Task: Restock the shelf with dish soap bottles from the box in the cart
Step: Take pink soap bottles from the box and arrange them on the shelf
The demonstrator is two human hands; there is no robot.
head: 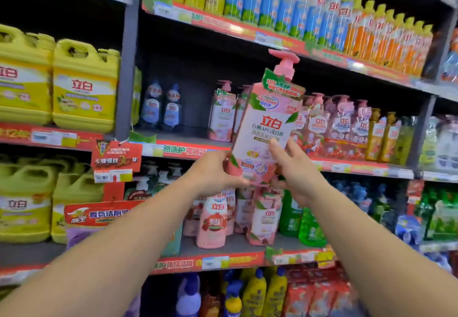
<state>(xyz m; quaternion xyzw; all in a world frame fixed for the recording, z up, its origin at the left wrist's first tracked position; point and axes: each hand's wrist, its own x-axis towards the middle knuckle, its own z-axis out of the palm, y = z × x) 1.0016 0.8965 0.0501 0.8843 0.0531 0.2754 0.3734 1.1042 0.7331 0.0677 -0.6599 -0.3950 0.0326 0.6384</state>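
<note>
I observe the pink pump bottle (266, 123) tilted in front of the middle shelf (188, 147); left hand (215, 173) and right hand (297, 170) each have fingers clamped round its base

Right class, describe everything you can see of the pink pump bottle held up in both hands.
The pink pump bottle looks like glossy plastic, with a pink pump head on top and a white label bearing red characters and green leaf prints. It tilts slightly right, raised before the middle shelf. The left hand and right hand each grip its lower end; nothing else touches it.
</note>
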